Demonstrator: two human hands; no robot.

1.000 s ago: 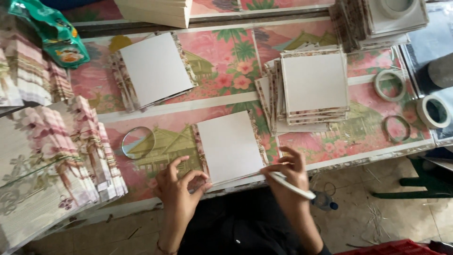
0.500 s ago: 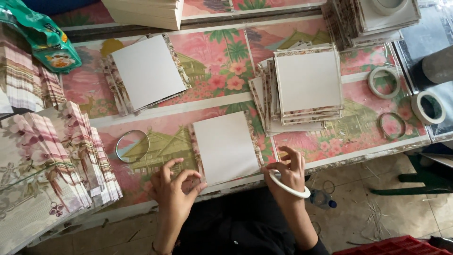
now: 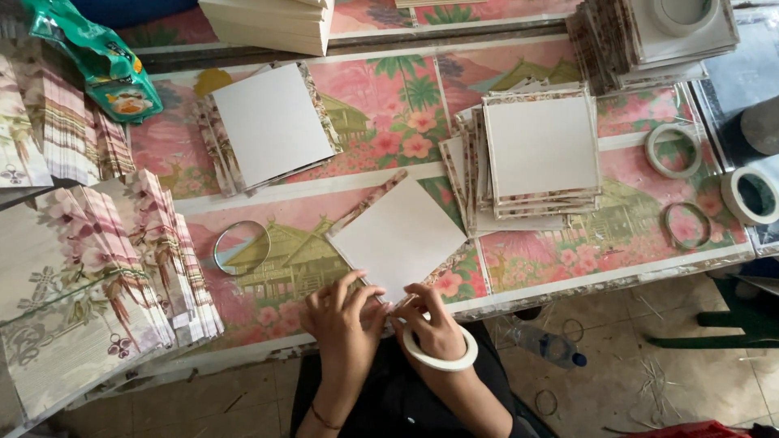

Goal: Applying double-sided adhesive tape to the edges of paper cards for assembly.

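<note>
A white square card [image 3: 402, 235] lies turned like a diamond on the flowered table cover [image 3: 381, 113], with patterned paper showing at its edges. My left hand [image 3: 341, 312] presses its fingers on the card's near corner. My right hand [image 3: 430, 320] pinches the same corner from the right. A white roll of tape [image 3: 442, 357] hangs around my right wrist like a bracelet.
A stack of white-faced squares [image 3: 540, 150] sits to the right, another stack [image 3: 268, 122] at the back left. Fanned floral sheets [image 3: 105, 268] fill the left. Tape rolls [image 3: 673, 150] lie at the right, a clear ring [image 3: 241, 246] near my left hand, a green packet [image 3: 97, 61] far left.
The card has been rotated from square-on to a diamond position. The tape roll has slid from my right fingers down onto my wrist, and both hands have closed on the near corner.
</note>
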